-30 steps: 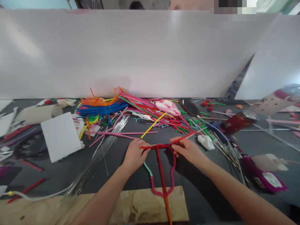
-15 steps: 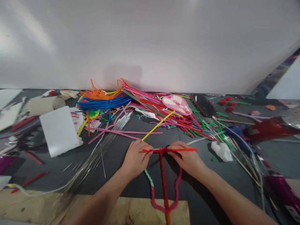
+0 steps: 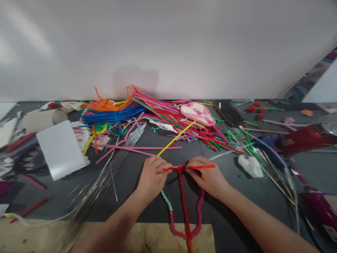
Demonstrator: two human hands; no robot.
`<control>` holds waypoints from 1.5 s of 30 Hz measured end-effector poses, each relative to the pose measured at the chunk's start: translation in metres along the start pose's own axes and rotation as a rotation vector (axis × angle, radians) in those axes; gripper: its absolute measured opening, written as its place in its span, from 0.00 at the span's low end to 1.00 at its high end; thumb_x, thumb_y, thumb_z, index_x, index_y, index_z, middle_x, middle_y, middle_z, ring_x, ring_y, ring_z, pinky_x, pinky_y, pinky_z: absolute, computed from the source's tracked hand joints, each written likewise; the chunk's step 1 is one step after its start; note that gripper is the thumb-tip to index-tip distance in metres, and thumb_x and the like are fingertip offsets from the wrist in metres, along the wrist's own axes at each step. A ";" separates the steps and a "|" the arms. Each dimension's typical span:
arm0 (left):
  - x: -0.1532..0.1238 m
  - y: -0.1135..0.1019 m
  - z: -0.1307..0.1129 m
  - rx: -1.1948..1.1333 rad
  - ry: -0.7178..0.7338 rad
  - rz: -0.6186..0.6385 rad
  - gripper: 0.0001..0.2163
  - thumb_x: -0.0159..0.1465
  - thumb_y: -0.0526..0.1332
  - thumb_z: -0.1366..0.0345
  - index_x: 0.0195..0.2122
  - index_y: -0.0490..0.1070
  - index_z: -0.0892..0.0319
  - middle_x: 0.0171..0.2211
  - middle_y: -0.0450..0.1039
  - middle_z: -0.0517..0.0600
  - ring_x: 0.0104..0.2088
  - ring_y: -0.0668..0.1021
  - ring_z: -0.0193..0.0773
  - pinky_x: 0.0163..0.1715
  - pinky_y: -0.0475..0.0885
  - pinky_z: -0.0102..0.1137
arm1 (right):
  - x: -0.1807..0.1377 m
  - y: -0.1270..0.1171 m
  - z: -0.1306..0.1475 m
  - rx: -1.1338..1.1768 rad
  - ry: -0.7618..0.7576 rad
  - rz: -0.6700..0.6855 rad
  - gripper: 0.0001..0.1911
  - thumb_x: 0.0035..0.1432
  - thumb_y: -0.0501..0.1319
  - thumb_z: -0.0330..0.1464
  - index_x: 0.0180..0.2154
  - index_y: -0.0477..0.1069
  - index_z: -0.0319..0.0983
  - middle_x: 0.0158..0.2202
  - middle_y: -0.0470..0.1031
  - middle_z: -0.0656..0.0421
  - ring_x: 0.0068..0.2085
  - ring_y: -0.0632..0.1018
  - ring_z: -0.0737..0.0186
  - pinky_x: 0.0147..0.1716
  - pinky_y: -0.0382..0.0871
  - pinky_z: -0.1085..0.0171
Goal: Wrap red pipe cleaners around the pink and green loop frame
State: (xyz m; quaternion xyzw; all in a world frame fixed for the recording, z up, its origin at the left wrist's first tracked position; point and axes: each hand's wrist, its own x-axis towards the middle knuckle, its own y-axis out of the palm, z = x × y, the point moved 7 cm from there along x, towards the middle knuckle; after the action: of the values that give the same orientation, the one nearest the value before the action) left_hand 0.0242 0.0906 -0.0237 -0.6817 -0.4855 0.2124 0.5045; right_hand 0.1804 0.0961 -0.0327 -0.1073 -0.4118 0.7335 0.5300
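Note:
My left hand [image 3: 152, 175] and my right hand [image 3: 207, 175] are closed side by side on a red pipe cleaner [image 3: 202, 166] held crosswise just above the dark table [image 3: 137, 182]. It crosses the top of a red fuzzy stem [image 3: 183, 200] that runs down toward me. A pink fuzzy loop [image 3: 199, 218] curves below my hands and joins the stem near a brown board [image 3: 147, 239]. A short pale green fuzzy piece [image 3: 166, 198] hangs under my left hand.
A heap of coloured pipe cleaners [image 3: 147, 112] lies against the white wall [image 3: 168, 45]. A pink heart-shaped piece [image 3: 197, 113], a black phone [image 3: 228, 113], a white card [image 3: 60, 149], silver wires [image 3: 110, 172], wooden sticks [image 3: 271, 175] and a red can [image 3: 305, 138] surround my hands.
The view has tilted down and drawn closer. My hands have moved nearer together on the red pipe cleaner, which now sits level and shorter across the stem.

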 end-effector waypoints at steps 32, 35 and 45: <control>0.002 -0.002 -0.002 -0.025 0.020 -0.002 0.06 0.63 0.57 0.65 0.35 0.74 0.56 0.32 0.76 0.49 0.38 0.72 0.41 0.41 0.61 0.38 | 0.004 0.002 0.000 -0.097 0.075 0.043 0.07 0.60 0.57 0.33 0.30 0.71 0.41 0.31 0.75 0.58 0.34 0.74 0.60 0.35 0.66 0.64; 0.004 -0.004 -0.004 -0.036 0.026 0.005 0.07 0.64 0.56 0.65 0.35 0.74 0.55 0.33 0.77 0.48 0.39 0.71 0.41 0.42 0.60 0.38 | 0.005 0.003 0.000 -0.076 0.075 0.063 0.08 0.61 0.55 0.32 0.31 0.71 0.40 0.31 0.76 0.58 0.35 0.75 0.60 0.36 0.66 0.64; 0.008 0.001 -0.008 -0.070 0.030 0.057 0.09 0.64 0.54 0.69 0.35 0.73 0.54 0.32 0.77 0.47 0.40 0.71 0.40 0.41 0.60 0.38 | 0.004 0.009 0.005 -0.193 -0.006 0.045 0.07 0.61 0.54 0.29 0.34 0.71 0.38 0.33 0.75 0.54 0.35 0.74 0.57 0.37 0.69 0.59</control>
State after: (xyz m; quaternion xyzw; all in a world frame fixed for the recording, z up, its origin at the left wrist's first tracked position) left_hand 0.0347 0.0936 -0.0196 -0.7154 -0.4654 0.1992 0.4816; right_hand 0.1691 0.0966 -0.0351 -0.1649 -0.4795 0.7026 0.4992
